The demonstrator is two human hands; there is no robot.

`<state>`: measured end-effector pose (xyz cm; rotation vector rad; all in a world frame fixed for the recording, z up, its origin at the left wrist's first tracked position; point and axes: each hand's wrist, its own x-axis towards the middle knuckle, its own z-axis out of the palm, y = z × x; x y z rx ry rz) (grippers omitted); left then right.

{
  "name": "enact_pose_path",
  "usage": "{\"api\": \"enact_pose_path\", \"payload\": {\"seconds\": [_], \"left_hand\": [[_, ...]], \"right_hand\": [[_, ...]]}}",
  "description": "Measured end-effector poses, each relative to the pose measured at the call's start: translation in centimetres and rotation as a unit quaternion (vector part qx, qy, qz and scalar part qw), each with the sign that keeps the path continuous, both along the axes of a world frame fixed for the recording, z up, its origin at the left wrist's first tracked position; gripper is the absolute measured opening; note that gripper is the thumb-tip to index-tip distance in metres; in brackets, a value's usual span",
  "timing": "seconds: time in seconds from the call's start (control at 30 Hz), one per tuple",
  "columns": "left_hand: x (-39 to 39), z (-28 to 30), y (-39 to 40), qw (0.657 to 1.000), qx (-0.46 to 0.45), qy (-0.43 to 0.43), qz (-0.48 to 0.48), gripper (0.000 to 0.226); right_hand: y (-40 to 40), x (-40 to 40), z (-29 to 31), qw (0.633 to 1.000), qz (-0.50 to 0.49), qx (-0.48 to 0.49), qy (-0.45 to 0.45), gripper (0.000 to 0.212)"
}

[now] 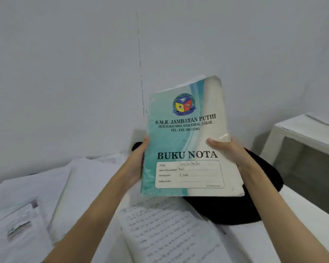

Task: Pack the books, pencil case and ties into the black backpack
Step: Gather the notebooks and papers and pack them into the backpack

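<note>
Two hands grip notebook [188, 141] upright: left hand [136, 164] at 9 o'clock edge, right hand [229, 152] at 3. Backpack [254, 202] just behind, 5 o'clock. Packing step; next, probably lower book into backpack mouth.

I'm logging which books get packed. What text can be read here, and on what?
All on the notebook cover, held by the left hand and right hand:
"S.M.K. JAMBATAN PUTIH"
"PETI SURAT 60917, 91019 TAWAU, SABAH."
"TEL / FAX : 089-712603"
"BUKU NOTA"
"NAMA"
"MATA PELAJARAN"
"TINGKATAN"
"NAMA GURU"
Handwritten entries and crest lettering: too small to read.
Open book pages: blurred.
</note>
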<state>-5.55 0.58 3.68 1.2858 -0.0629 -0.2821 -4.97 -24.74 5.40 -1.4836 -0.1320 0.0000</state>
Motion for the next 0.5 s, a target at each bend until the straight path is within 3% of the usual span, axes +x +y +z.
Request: {"api": "enact_pose_path", "payload": {"seconds": [0.1, 0.2, 0.27, 0.33, 0.4, 0.43, 0.5], "left_hand": [[0.8, -2.5, -5.2, 0.992, 0.108, -0.008, -0.064, 0.059], [0.4, -5.3, -9.5, 0.92, 0.312, -0.117, -0.204, 0.042], [0.0, -6.3, -12.2, 0.903, 0.338, -0.125, -0.232, 0.056], [0.0, -7.1, -14.2, 0.898, 0.346, -0.122, -0.242, 0.068], [0.1, -8.0, -15.4, 0.869, 0.404, -0.137, -0.251, 0.081], [0.1, -8.3, -15.8, 0.85, 0.438, -0.149, -0.252, 0.082], [0.1, -8.7, -16.3, 0.838, 0.467, -0.16, -0.232, 0.065]], "right_hand": [[-6.9, 0.0, -0.3, 0.997, -0.07, 0.011, 0.007, 0.022], [-12.7, 0.0, -0.6, 0.993, -0.112, 0.029, 0.016, 0.036], [-15.6, 0.3, -1.0, 0.992, -0.117, 0.027, 0.025, 0.05], [-17.6, 0.6, -1.7, 0.993, -0.109, 0.019, 0.039, 0.05], [-18.8, 0.9, -2.2, 0.994, -0.096, 0.02, 0.057, 0.049], [-19.3, 1.2, -2.4, 0.994, -0.084, 0.019, 0.062, 0.049], [-20.0, 2.0, -2.7, 0.996, -0.059, 0.007, 0.066, 0.04]]}}
